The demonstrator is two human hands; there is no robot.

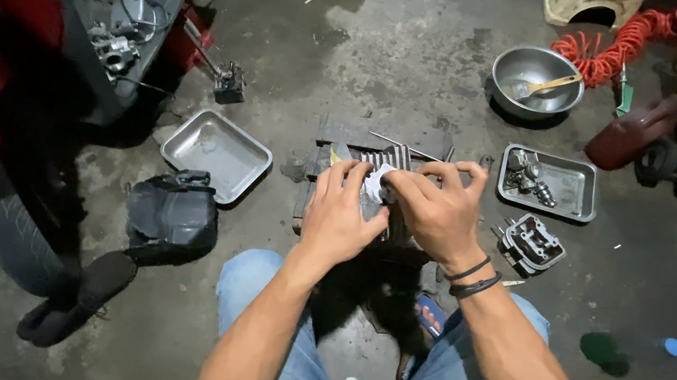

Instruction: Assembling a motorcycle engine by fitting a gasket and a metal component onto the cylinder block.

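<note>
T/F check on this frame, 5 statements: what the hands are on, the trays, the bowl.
1. Both hands are on the finned metal part on the floor. True: left hand and right hand meet over it, with a white rag between them.
2. The square tray to the left is full of bolts. False: it looks bare.
3. The round metal bowl holds a brush. True.
4. The tray to the right holds small metal parts. True.
5. The coiled hose is blue. False: it is orange-red.
</note>
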